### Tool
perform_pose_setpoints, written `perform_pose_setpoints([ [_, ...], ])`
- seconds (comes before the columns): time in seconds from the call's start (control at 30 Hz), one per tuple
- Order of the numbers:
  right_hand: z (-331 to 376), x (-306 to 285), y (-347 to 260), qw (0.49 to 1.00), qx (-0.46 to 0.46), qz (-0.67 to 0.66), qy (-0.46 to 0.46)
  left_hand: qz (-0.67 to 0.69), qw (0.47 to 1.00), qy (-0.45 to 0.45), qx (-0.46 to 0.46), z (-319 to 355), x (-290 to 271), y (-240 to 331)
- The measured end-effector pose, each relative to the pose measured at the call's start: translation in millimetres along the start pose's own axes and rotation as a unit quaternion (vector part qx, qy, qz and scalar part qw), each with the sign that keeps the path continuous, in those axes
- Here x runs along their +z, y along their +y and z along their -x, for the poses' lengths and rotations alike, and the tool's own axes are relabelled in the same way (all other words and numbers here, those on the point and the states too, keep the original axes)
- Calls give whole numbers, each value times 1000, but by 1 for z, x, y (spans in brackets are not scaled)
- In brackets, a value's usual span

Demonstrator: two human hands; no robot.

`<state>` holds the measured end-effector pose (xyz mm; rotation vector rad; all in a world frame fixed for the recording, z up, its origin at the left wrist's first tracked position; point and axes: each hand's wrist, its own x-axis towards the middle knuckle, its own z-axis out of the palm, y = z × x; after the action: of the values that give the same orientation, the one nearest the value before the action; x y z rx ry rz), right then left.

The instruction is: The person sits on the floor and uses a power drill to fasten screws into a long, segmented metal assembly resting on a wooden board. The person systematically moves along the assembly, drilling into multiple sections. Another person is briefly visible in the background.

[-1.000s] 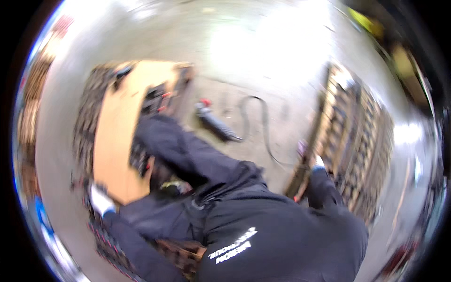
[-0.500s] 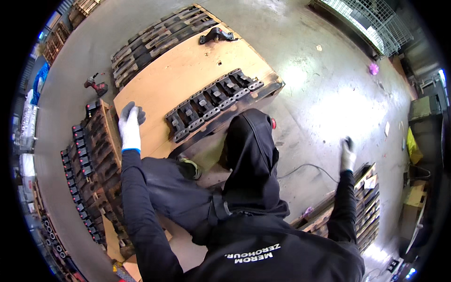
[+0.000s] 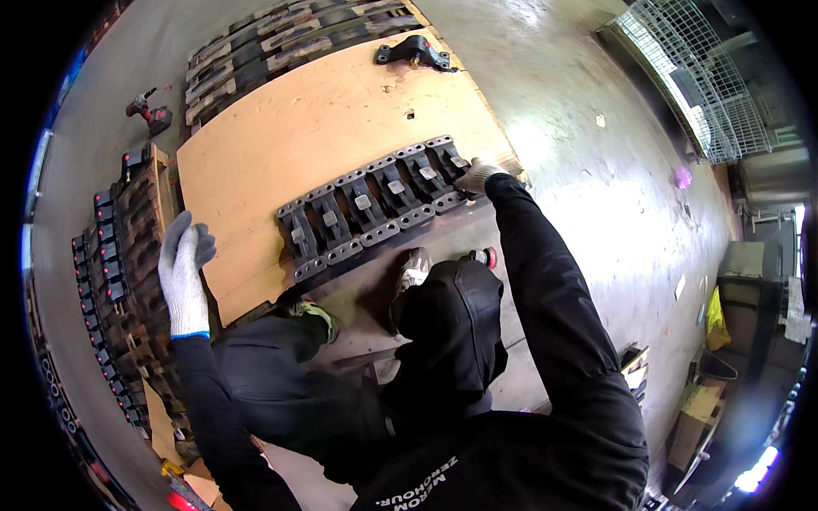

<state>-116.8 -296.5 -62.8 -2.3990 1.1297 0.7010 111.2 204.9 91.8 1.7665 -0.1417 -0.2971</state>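
Observation:
A row of several black metal brackets [image 3: 362,204], with drilled plates at their ends, lies side by side along the near edge of a tan board [image 3: 281,136]. At the row's right end, my gloved right hand [image 3: 479,176] has its fingers curled on the last bracket's near end. My left hand [image 3: 184,272], in a white glove with grey fingertips, is left of the board with its fingers apart and nothing in it. A single black bracket [image 3: 415,54] with a red mark sits at the board's far right corner.
Wooden slats [image 3: 281,43] extend beyond the board. A red cordless drill [image 3: 150,111] is on the floor at the left. Black parts with red dots [image 3: 109,247] line a pallet on the left. A wire cage [image 3: 707,85] stands at the far right.
My right hand has swung from out over the floor at the right to the right end of the bracket row. The left hand has shifted left and its fingers have spread.

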Motion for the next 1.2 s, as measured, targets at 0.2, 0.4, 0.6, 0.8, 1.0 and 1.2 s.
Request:
perform_pose_setpoints([
  [0.2,17,-5,-3,1000,0,-19,3,1,1000,8,-6,1,-15,-4],
  [0.4,61,-6,60,973,125,-148,128,-36,999,-9,9,7,5,28],
  [0.6,232,107,188,937,-8,-259,233,-25,993,-116,26,-1,11,20],
  [0.8,484,203,158,627,324,-680,200,-22,987,-145,62,35,41,45],
  [1.0,635,329,142,256,490,-752,360,-30,978,-187,91,38,53,42],
  [1.2,738,484,236,210,503,-699,462,-37,978,-192,69,34,60,30],
])
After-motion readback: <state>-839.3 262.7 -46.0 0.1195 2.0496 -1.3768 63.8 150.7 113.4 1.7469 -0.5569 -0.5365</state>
